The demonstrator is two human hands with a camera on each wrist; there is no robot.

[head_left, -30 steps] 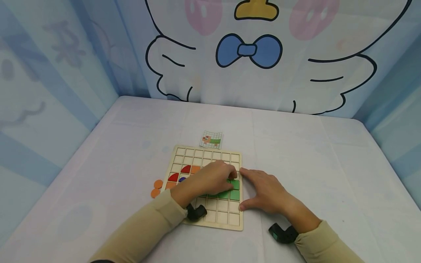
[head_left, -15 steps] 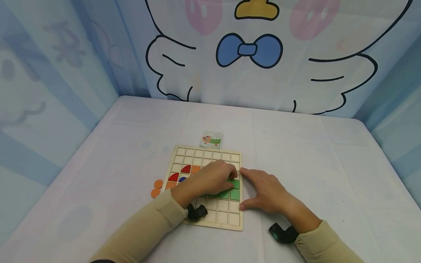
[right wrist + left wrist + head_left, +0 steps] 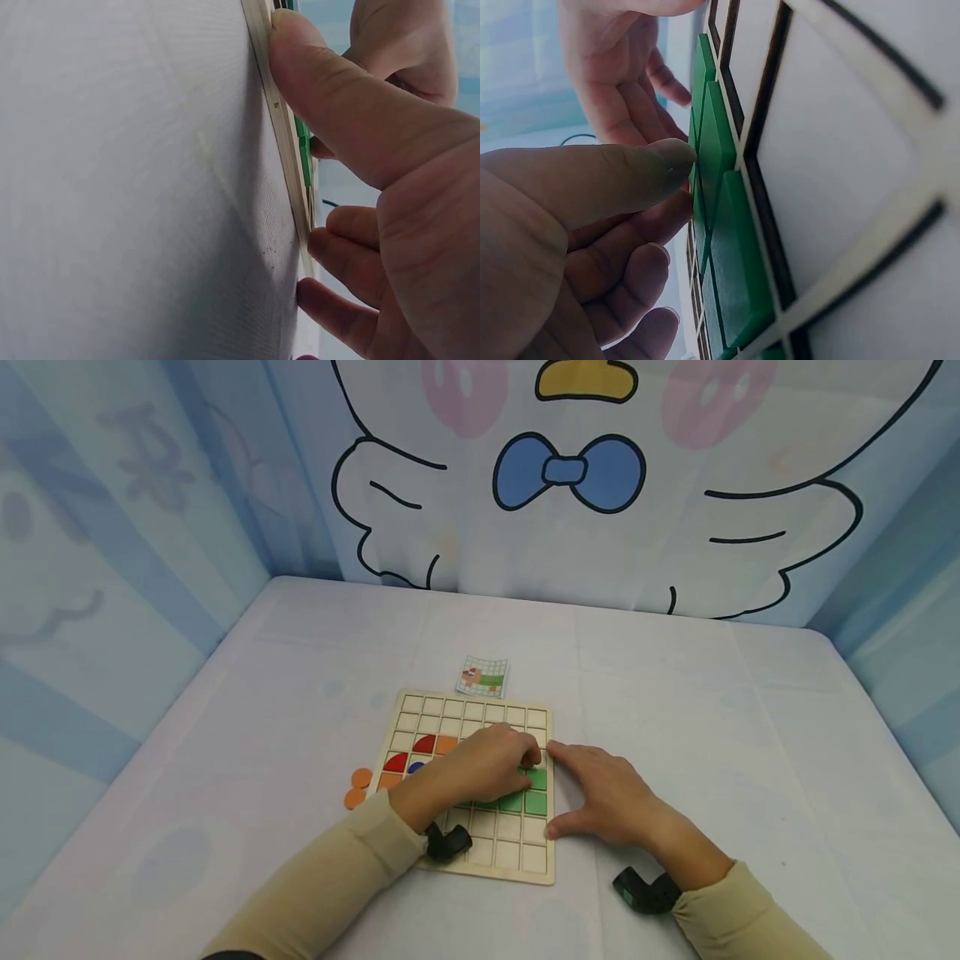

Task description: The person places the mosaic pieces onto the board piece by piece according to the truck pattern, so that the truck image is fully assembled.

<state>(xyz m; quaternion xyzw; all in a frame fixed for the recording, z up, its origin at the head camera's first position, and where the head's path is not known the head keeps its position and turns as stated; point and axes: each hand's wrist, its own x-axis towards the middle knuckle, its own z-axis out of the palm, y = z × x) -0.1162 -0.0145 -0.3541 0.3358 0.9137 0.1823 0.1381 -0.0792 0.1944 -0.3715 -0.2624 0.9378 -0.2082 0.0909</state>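
A wooden grid board [image 3: 525, 858] lies on the table, with green square tiles [image 3: 536, 803] set in its right part. My left hand [image 3: 491, 768] reaches over the board, and its bent thumb and forefinger pinch at a green tile [image 3: 717, 150]. My left forearm and hand hide the middle of the board. Along the board's right edge rests my right hand [image 3: 611, 797], thumb and fingers spread and touching the wooden rim [image 3: 285, 142]. Red quarter-round pieces [image 3: 424, 744], an orange square [image 3: 446, 745] and a blue piece [image 3: 416, 767] fill cells on the left.
Orange discs [image 3: 361, 778] lie beside the board's left edge. Just behind the board is a small pattern card [image 3: 482, 677] with a coloured grid picture. A white cloth [image 3: 712, 710] covers the table, and printed curtains [image 3: 570, 552] hang around it.
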